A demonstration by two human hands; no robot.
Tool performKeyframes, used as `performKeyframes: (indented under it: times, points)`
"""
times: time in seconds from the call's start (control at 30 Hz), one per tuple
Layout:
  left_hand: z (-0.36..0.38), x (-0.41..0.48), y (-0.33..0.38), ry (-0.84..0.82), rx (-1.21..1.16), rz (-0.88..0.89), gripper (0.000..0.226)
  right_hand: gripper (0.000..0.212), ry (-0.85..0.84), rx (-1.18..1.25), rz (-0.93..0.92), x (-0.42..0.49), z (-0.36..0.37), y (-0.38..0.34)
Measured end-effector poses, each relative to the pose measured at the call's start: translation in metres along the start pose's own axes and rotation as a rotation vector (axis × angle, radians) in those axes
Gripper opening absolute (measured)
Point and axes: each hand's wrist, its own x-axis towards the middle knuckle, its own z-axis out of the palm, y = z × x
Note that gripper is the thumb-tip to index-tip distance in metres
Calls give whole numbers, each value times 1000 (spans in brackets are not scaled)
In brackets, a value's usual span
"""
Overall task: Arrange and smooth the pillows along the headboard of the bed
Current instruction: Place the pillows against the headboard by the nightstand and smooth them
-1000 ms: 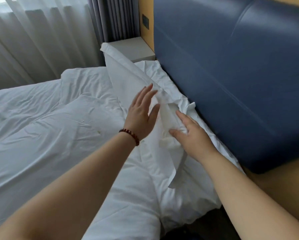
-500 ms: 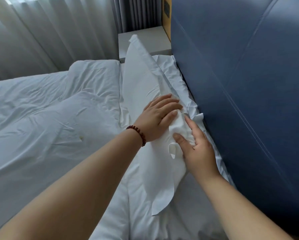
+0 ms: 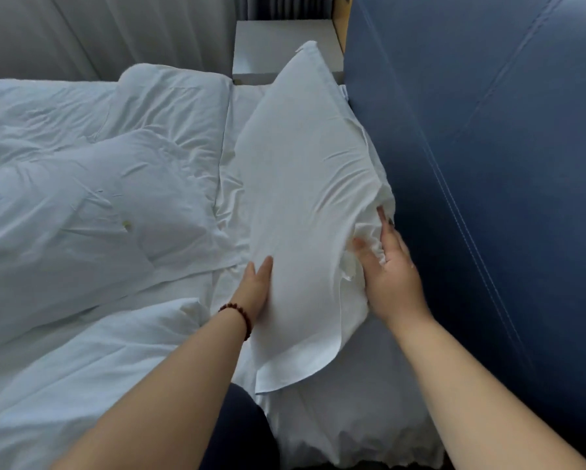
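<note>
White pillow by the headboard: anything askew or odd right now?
Yes. The white pillow stands tilted beside the blue padded headboard, its case bunched at the right hand and a loose flap trailing. A small yellowish speck marks the white duvet.

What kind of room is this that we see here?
Most likely a hotel bedroom: a white pillow and white duvet, a padded blue headboard, and a bedside table by long curtains.

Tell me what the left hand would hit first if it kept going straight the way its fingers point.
The pillow: the left hand lies flat against its side, fingers aimed into it; depth is hard to judge.
</note>
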Motion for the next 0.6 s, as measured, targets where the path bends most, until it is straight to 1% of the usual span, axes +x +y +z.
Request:
performKeyframes:
  times: [0.07, 0.1, 0.17, 0.2, 0.27, 0.37, 0.4, 0.47, 0.53, 0.6]
  points:
    - [0, 9, -7, -10, -14, -74, 89, 107, -32, -2, 48, 2, -4, 1]
    - [0, 14, -10, -11, -9, -102, 99, 118, -49, -22, 79, 4, -6, 2]
    - [0, 28, -19, -22, -7, -143, 123, 130, -82, -75, 159, 7, -6, 8]
    - [0, 39, -27, -25, -21, -165, 131, 133, -87, -98, 195, 10, -6, 13]
    - [2, 61, -42, -40, -83, -242, 135, 141, -82, -116, 258, 18, -5, 26]
    - [3, 79, -52, -89, -208, -335, 132, 150, -37, -90, 328, 31, 0, 40]
    - [4, 78, -48, -103, -259, -328, 129, 149, -12, -95, 332, 35, 2, 44]
    - [4, 61, -28, -77, -334, -274, 122, 141, 44, -97, 329, 39, 4, 52]
    - [7, 49, -10, -9, -388, -175, 104, 130, 112, -71, 327, 41, 6, 58]
    - [9, 44, 3, 83, -455, -81, 77, 112, 174, -44, 293, 42, 7, 58]
